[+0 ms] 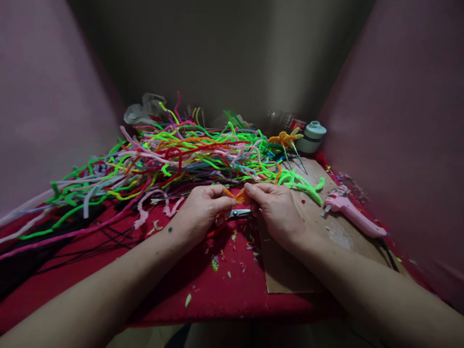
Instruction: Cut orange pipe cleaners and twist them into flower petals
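Both hands meet over the red cloth, pinching a short piece of orange pipe cleaner [240, 196] between them. My left hand [208, 208] is closed on its left end, thumb and forefinger together. On the other end, my right hand [273, 205] grips with thumb and fingertips. The piece looks bent in the middle, though the fingertips cover much of it. Just beneath the hands lies a pair of scissors [240, 213], its handles mostly hidden. Behind them spreads a large tangled heap of coloured pipe cleaners [195, 150].
A pink glue gun [353, 211] rests on the cardboard [290, 275] at right. Orange pipe-cleaner flowers [286, 138] on stems stand near a pale jar [312, 137]. Fuzzy scraps [215, 264] litter the red cloth [203, 299]. Dark thin wires [97, 249] lie at left.
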The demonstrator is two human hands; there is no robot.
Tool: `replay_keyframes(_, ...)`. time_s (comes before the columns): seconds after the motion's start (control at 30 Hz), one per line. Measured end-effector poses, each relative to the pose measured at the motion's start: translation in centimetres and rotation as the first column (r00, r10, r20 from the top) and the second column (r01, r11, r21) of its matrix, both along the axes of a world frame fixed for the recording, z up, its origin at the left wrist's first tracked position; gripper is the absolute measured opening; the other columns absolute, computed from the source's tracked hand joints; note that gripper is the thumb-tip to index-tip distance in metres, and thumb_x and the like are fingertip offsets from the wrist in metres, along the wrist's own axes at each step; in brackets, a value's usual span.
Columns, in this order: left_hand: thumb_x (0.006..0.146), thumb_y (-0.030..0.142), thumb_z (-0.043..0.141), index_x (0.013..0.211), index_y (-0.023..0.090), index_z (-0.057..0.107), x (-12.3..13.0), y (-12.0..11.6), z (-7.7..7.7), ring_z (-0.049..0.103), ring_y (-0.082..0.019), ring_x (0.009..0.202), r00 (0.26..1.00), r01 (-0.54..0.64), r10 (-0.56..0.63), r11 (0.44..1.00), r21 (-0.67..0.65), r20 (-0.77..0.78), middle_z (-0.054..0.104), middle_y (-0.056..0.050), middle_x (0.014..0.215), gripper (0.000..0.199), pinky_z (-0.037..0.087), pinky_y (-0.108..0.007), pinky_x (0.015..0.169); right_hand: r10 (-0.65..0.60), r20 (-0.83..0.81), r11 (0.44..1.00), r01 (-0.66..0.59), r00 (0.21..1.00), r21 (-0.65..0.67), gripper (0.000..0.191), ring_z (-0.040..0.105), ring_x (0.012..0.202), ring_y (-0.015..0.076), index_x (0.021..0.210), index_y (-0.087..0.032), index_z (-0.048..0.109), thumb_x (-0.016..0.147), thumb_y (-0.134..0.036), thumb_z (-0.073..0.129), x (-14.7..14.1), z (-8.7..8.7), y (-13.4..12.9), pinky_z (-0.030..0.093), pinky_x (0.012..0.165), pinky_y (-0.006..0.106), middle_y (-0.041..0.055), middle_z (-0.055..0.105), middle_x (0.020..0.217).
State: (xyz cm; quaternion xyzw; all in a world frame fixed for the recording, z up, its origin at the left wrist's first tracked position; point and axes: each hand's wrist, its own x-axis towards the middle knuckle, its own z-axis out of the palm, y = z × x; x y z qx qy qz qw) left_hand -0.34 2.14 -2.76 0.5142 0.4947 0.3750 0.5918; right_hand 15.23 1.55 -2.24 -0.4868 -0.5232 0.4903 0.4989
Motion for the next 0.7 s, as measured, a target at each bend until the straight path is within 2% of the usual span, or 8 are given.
replay_keyframes(0.1, 0.069, 0.024, 0.065, 0.070, 0.015, 0.059, -0.2, 0.2, -0.3, 0.039, -0.005, 0.039, 0.998, 0.025, -0.023, 0.999, -0.028, 0.050, 0.052, 0.004, 0.049, 0.011, 0.026, -0.020, 0.042, 0.030, -0.078, 0.998, -0.034, 0.997, -0.061, 0.033, 0.038, 0.042, 0.0072, 0.052, -0.016, 0.052, 0.077, -0.035, 0.062, -0.1, -0.5, 0.4, 0.026, 0.043, 0.023, -0.0027, 0.047, 0.047)
replay_keyframes(0.2, 0.069, 0.023, 0.065, 0.074, 0.013, 0.060, -0.4, 0.4, -0.5, 0.041, -0.005, 0.039, 0.996, 0.049, -0.045, 0.998, -0.050, 0.081, 0.055, 0.003, 0.053, 0.012, 0.027, -0.019, 0.042, 0.107, -0.167, 0.988, -0.124, 0.980, -0.094, 0.029, 0.041, 0.041, 0.0076, 0.058, -0.015, 0.057, 0.075, -0.037, 0.063, -0.1, -1.4, 1.0, 0.029, 0.043, 0.023, -0.0022, 0.051, 0.049)
replay_keyframes(0.33, 0.069, 0.023, 0.065, 0.071, 0.013, 0.060, -0.4, 0.2, -0.2, 0.041, -0.004, 0.039, 0.993, 0.082, -0.075, 0.995, -0.064, 0.096, 0.053, 0.003, 0.051, 0.012, 0.028, -0.018, 0.042, 0.195, -0.253, 0.971, -0.224, 0.948, -0.090, 0.018, 0.043, 0.044, 0.0075, 0.066, -0.014, 0.061, 0.068, -0.030, 0.068, -0.2, -2.0, 1.2, 0.030, 0.044, 0.022, -0.0019, 0.054, 0.053)
replay_keyframes(0.5, 0.068, 0.026, 0.070, 0.072, 0.015, 0.057, -0.4, 0.1, 0.2, 0.044, -0.006, 0.043, 0.994, 0.067, -0.063, 0.997, -0.033, 0.090, 0.054, 0.004, 0.054, 0.017, 0.031, -0.018, 0.043, 0.162, -0.224, 0.974, -0.192, 0.961, -0.120, 0.012, 0.043, 0.040, 0.0076, 0.065, -0.014, 0.060, 0.066, -0.024, 0.068, -0.2, -1.5, 1.0, 0.030, 0.041, 0.022, -0.0032, 0.053, 0.048)
replay_keyframes(0.7, 0.069, 0.021, 0.068, 0.077, 0.016, 0.057, -0.4, 0.1, 0.2, 0.044, -0.005, 0.045, 0.994, 0.051, -0.051, 0.999, 0.003, 0.092, 0.054, 0.005, 0.055, 0.015, 0.032, -0.018, 0.045, 0.174, -0.243, 0.959, -0.220, 0.954, -0.178, 0.010, 0.046, 0.039, 0.0078, 0.066, -0.015, 0.057, 0.064, -0.019, 0.067, -0.3, -1.5, 1.0, 0.033, 0.042, 0.021, -0.0033, 0.055, 0.047)
